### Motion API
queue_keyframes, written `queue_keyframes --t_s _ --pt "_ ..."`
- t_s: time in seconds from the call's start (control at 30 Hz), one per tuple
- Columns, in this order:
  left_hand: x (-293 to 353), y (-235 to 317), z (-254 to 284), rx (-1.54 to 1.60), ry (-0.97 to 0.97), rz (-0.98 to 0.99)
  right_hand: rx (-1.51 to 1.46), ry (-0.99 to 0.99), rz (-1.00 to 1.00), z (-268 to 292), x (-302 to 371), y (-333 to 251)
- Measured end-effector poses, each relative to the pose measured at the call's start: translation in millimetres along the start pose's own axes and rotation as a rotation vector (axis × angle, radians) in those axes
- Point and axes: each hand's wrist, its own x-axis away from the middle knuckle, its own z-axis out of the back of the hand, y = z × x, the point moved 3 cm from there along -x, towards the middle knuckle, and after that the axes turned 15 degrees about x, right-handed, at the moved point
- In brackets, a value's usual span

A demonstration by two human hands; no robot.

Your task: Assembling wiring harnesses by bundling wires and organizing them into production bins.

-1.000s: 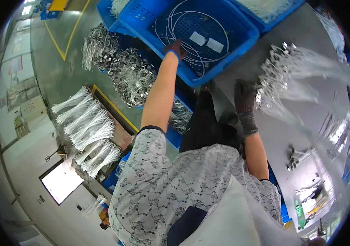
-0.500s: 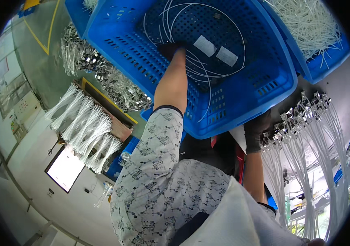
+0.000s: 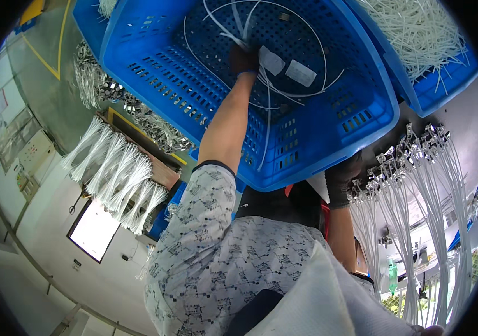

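A blue perforated plastic basket [image 3: 194, 92] fills the upper middle of the view. Inside it, my left hand [image 3: 244, 59], in a dark glove, is closed around a few white wires [image 3: 232, 37]. Other long white wires curl loosely over the basket's floor, beside two pale paper slips [image 3: 300, 73]. At the basket's near right corner is my right hand [image 3: 341, 182], also dark-gloved, up against the underside of the rim. Its fingers are mostly hidden there, so their grip does not show.
Right of the basket, another blue crate [image 3: 446, 96] is heaped with short white strips. Bundles of white cables with metal ends [image 3: 404, 185] hang by my right forearm. Further left are more white bundles [image 3: 117, 168] on a rack and a pile of metal-ended cables [image 3: 118, 95].
My left hand has risen off the basket's floor with white wires gathered in it, and they now stand up from the glove. Basket and right hand appear slightly further left.
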Motion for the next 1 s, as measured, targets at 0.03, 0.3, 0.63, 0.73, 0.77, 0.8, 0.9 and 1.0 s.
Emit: queue_keyframes --t_s 0.03,0.3,0.63,0.73,0.77,0.8,0.9,1.0 --pt "13.9 -4.1 1.8 0.127 0.223 0.046 0.006 -0.006 -0.013 -0.3 0.1 4.0" --pt "93.2 -76.2 -28.3 0.496 0.573 0.848 -0.029 -0.007 0.048 -1.1 -2.3 1.0" --pt "64.8 -66.4 -83.5 0.343 0.520 1.031 -0.016 0.016 0.032 -0.1 1.3 0.8" --pt "58.3 -60.0 -91.6 0.289 0.494 1.048 -0.047 0.014 0.055 3.3 -1.8 0.9" --pt "62.1 -53.7 -95.4 0.369 0.455 0.878 -0.036 0.020 0.053 1.0 -0.9 4.5" --pt "63.3 -42.6 -94.3 0.446 0.416 0.706 -0.007 0.067 0.065 -0.4 0.8 6.1" --pt "42.7 -68.5 -68.4 0.119 0.309 0.549 -0.029 0.066 0.064 2.3 -5.4 -5.2" --pt "43.1 -72.5 -47.1 0.033 0.406 0.262 -0.103 0.008 0.046 2.6 -7.4 -13.8"
